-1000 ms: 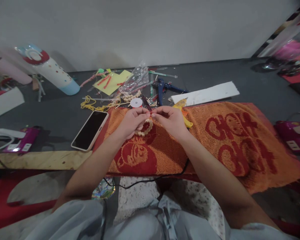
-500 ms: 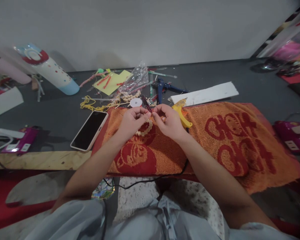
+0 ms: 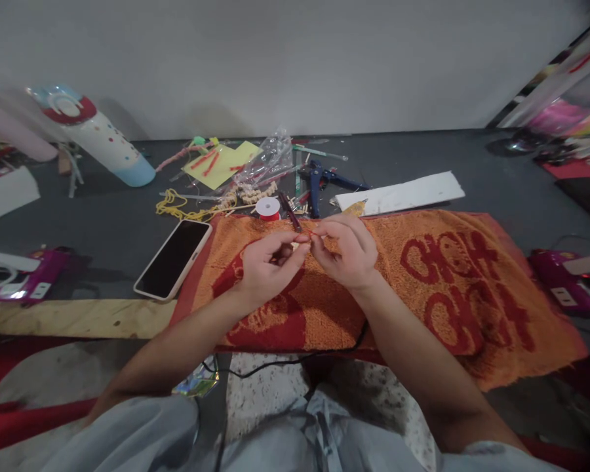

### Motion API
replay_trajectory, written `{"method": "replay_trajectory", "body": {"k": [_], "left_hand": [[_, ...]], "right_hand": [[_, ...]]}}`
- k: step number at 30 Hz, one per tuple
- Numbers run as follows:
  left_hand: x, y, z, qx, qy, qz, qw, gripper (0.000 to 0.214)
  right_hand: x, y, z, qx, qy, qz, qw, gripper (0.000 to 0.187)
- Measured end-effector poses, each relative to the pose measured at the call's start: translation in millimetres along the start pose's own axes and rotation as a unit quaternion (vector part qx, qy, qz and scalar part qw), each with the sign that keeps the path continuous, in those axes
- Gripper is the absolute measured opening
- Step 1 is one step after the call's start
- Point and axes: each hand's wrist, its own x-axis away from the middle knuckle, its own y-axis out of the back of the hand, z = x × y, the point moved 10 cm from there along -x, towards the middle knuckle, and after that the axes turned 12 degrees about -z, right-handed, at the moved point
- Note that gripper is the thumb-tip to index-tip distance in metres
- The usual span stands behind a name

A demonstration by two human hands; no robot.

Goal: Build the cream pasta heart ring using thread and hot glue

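My left hand (image 3: 271, 263) is closed in a pinch above the towel, thumb and forefinger together. My right hand (image 3: 345, 250) pinches close beside it, fingertips almost touching the left ones. A short bit of thin red thread (image 3: 313, 233) shows between the two sets of fingertips. Something small and pale peeks out by the left fingertips, too hidden to make out. Just beyond the hands lies a dark slim tool (image 3: 289, 211). A white spool with red thread (image 3: 267, 208) stands to its left. The orange and red towel (image 3: 398, 288) lies under both hands.
A phone (image 3: 174, 259) lies left of the towel. Behind are yellow cord (image 3: 177, 206), a strip of pale beads (image 3: 258, 193), a clear plastic bag (image 3: 270, 157), blue pliers (image 3: 317, 187) and a white strip (image 3: 403, 195). A bottle (image 3: 103, 141) stands at the back left.
Both hands have moved slightly toward me and to the right. The ring of pale beads and the yellow tool that showed beside them are now mostly hidden. More of the spool shows.
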Motion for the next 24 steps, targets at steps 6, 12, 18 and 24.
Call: {"method": "replay_trajectory", "body": {"k": [6,12,18,24], "left_hand": [[5.7,-4.6,-5.3,0.085,0.031,0.055,0.994,0.033],[0.6,-1.1,0.6,0.094,0.081,0.04,0.992,0.031],[6.1,-1.9,16.7,0.138,0.135,0.059,0.979,0.041],[-4.1,-5.6,-1.9,0.117,0.079,0.071,0.987,0.023]], "right_hand": [[-9.9,9.8,20.3,-0.007,0.083,-0.004,0.997,0.014],[-10.4,12.2,33.1,-0.017,0.123,0.014,0.992,0.011],[-9.4,15.4,35.6,-0.019,0.127,0.023,0.992,0.014],[-8.1,17.0,36.8,-0.023,0.127,0.031,0.991,0.014]]}}
